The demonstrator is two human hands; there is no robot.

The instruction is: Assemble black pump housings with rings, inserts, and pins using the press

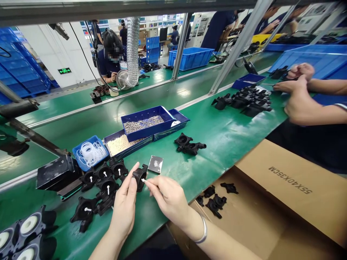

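My left hand [125,202] is closed round a black plastic housing [140,174], held up over the green bench with its round opening turned toward my right hand. With thumb and forefinger pinched, my right hand [169,196] holds a small white pin [143,180] at that opening; how deep its far end sits I cannot tell. Left of my left hand lie several similar black housings [82,209] with white pins standing in them. Just behind the held housing is a small square block [155,164] with a whitish smear on top.
Blue bins hold metal pins [146,123], cream-coloured bits [123,144] and white rings [91,153]. Two black housings [189,144] lie farther right. An open cardboard box [292,187] with black parts stands below the bench edge. A co-worker's hands [298,81] are at the right.
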